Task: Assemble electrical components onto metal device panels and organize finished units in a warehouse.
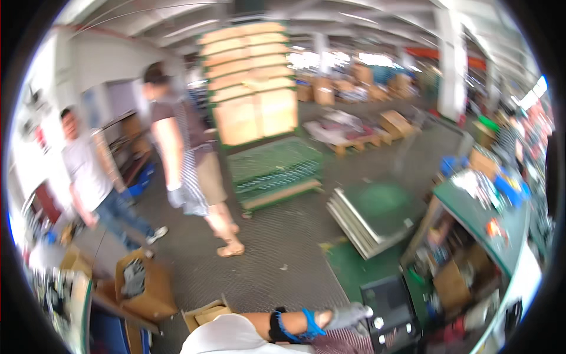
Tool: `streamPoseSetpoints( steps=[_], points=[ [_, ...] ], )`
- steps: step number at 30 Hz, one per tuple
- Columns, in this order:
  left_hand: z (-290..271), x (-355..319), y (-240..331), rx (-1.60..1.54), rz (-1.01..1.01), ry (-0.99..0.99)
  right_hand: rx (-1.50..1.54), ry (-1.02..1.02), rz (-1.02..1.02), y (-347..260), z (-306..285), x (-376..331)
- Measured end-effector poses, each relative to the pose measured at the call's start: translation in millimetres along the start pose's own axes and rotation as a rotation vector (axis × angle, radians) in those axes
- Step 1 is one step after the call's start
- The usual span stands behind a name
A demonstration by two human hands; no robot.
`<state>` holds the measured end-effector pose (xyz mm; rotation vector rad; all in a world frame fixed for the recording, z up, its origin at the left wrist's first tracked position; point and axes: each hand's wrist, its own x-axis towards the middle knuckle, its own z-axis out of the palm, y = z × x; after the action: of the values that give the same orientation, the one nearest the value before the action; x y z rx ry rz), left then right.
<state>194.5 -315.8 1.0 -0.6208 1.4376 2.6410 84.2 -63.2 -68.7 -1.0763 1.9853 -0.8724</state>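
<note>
My left hand (348,315), in a grey glove, reaches across from the lower edge below a white sleeve (227,336). A black band (276,325) and a bright blue tie (309,323) circle its forearm. The fingertips are at the left side of a black boxy thing (392,310) with several shiny pale spots; I cannot make out whether they touch it. Blur hides how the fingers are bent. Dark red striped cloth (348,342) shows just beneath the glove. My right hand is out of the picture.
A green-topped bench (483,221) with cluttered shelves stands at right. Flat panels (374,212) are stacked ahead, near a tall green rack (277,165) of boards. Two people, one in an apron (191,171) and one in a pale shirt (88,171), are at left, beyond an open carton (147,289).
</note>
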Motion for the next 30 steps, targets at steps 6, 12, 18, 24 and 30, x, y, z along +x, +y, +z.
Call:
streamPoseSetpoints(
  steps=[6,12,18,24,30],
  points=[
    [4.9,39.5,26.9,-0.107,-0.188,-0.067,0.059,-0.047,-0.017,-53.4,-21.0,-7.4],
    [55.3,120.4,61.1,-0.025,-0.464,-0.121,0.382,0.021,-0.006,-40.7,-48.9,-5.7],
    [114.0,219.6,56.9,0.168,-0.582,-0.340,0.682,0.165,0.120,9.1,-109.9,24.9],
    [195.3,283.1,61.7,0.697,-0.404,-0.568,1.036,0.683,-0.013,12.7,-183.8,7.8],
    [324.0,275.3,71.6,0.871,-0.635,-0.848,1.390,1.299,-0.001,-48.6,-199.8,-71.9]
  ],
)
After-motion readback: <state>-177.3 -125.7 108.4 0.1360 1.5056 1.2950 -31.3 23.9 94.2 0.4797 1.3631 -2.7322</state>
